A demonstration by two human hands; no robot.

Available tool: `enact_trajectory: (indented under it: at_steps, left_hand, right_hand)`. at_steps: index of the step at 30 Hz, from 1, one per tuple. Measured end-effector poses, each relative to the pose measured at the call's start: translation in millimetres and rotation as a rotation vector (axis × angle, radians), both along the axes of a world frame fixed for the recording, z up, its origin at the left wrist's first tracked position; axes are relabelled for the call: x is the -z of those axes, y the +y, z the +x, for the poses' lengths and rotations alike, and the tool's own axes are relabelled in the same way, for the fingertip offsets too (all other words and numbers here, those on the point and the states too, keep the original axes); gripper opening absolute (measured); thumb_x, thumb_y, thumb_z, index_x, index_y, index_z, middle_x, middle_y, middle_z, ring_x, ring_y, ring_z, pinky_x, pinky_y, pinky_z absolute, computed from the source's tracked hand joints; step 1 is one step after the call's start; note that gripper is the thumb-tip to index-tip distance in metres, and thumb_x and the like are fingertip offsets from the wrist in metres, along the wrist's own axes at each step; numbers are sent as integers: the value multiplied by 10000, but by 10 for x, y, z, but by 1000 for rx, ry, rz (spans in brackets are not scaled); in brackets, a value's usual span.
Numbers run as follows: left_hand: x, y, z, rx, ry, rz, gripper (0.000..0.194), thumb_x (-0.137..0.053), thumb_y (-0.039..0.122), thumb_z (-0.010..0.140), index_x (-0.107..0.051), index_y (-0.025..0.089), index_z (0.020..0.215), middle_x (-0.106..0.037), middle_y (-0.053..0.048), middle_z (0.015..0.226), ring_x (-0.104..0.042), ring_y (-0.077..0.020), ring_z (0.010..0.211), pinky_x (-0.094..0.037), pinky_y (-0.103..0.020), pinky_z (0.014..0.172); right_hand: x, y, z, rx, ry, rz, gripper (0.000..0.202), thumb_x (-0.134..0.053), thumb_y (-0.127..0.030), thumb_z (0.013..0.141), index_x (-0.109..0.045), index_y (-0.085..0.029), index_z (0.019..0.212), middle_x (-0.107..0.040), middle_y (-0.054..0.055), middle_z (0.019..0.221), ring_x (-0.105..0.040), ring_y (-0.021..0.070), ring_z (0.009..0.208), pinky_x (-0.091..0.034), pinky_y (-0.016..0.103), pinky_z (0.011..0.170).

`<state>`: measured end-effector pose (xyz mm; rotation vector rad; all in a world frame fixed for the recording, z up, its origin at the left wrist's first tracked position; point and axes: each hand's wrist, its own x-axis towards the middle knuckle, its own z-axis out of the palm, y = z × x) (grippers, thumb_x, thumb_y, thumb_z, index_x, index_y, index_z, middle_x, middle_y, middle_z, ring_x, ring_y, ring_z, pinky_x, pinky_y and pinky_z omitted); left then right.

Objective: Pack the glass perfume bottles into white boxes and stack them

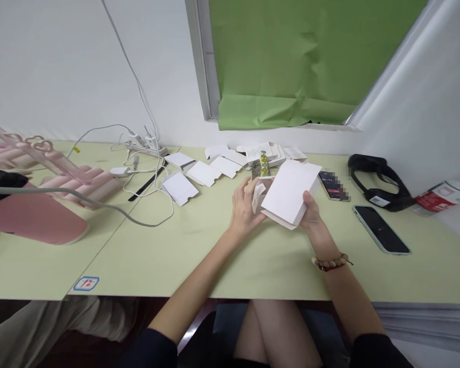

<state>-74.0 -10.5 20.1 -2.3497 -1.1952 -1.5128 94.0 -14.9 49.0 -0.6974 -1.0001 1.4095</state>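
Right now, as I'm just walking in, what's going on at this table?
A person sits at the pale green table with a white box raised above it. The right hand grips the box's right side, while the left hand is at its left side, by the flaps. Beyond lie several flat white cartons; two phones lie to the right.

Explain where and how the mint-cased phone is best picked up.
Probably by both long edges of the mint-cased phone, from above: it lies flat, screen up, underside against the table. The right hand is nearer, but holds a white box.
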Motion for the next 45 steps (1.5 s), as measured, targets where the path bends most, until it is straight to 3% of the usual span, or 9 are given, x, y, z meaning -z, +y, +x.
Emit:
enact_trajectory:
  at_steps: [4, 8, 11, 15, 22, 31, 36, 41, 45]
  left_hand:
    - [44, 23, 13, 92, 15, -145, 677, -506, 392, 824, -152, 190, 1365, -497, -156, 1240, -531, -235, 1045, -400, -366, 856]
    - [54, 1, 47, 179, -8, -65, 539, -484, 293, 843, -210, 201, 1299, -552, -118, 1150, -586, -163, 909, -439, -303, 793]
    - [33, -30, 51, 136, -42, 5, 472, -522, 279, 796, -300, 213, 1207, -566, -71, 1035, -582, -122, 763, -448, -227, 621]
    - [-22, -76, 36, 21, 13, -26, 414, -558, 271, 707, -436, 223, 1099, -545, -5, 874, -515, -72, 564, -358, -182, 448]
    - [17, -97, 76, -8, 258, -73, 410, -557, 330, 691, -496, 221, 1082, -544, -47, 931, -568, -125, 637, -359, -207, 438]
    - [82, -82, 96, 26, 98, 107, 310, -502, 324, 821, -379, 202, 1079, -583, -78, 1036, -588, -73, 611, -303, -173, 377]
    - [45, -96, 113, 55, 95, 214, 236, -497, 273, 840, -376, 198, 1029, -628, -95, 1057, -643, -86, 710, -350, -164, 402]
    - [41, -101, 123, 39, 132, 255, 197, -505, 259, 844, -404, 197, 1000, -654, -98, 1050, -659, -101, 750, -415, -171, 455]
    - [48, -91, 112, 43, 142, 277, 179, -493, 264, 845, -423, 189, 992, -667, -98, 1035, -666, -114, 732, -436, -187, 464]
  right_hand:
    - [-45, 0, -32, 35, 9, 99, 818, -601, -777, 426, -556, -270, 1067, -651, 45, 1012, -589, 277, 986, -501, 428, 814]
    - [-93, 22, -59, 178, 52, 177, 821, -536, -800, 468, -529, -298, 1117, -649, 27, 968, -583, 253, 993, -495, 397, 811]
    - [-100, 42, -44, 300, 103, 188, 759, -491, -779, 542, -554, -261, 1093, -647, 42, 989, -572, 262, 1023, -487, 405, 828]
    - [-82, 81, 11, 449, 98, 184, 674, -451, -731, 624, -566, -244, 1077, -645, 41, 998, -579, 261, 1022, -478, 419, 847]
    - [27, 168, -9, 482, 49, 124, 709, -482, -720, 620, -550, -198, 1095, -637, 59, 1020, -581, 240, 1007, -457, 403, 889]
    - [101, 162, 10, 596, -140, 285, 670, -594, -574, 635, -465, -251, 1207, -601, 40, 1103, -549, 213, 1073, -415, 370, 947]
    - [-8, 87, 10, 458, -125, 226, 779, -458, -716, 606, -457, -241, 1223, -600, 56, 1095, -563, 252, 1048, -450, 398, 899]
    - [-53, 54, -1, 328, -97, 211, 761, -401, -743, 617, -490, -241, 1183, -616, 75, 1049, -578, 277, 1013, -495, 403, 806]
    - [51, 131, 49, 458, -161, 289, 746, -466, -710, 617, -472, -246, 1201, -600, 62, 1069, -570, 256, 1016, -469, 398, 848]
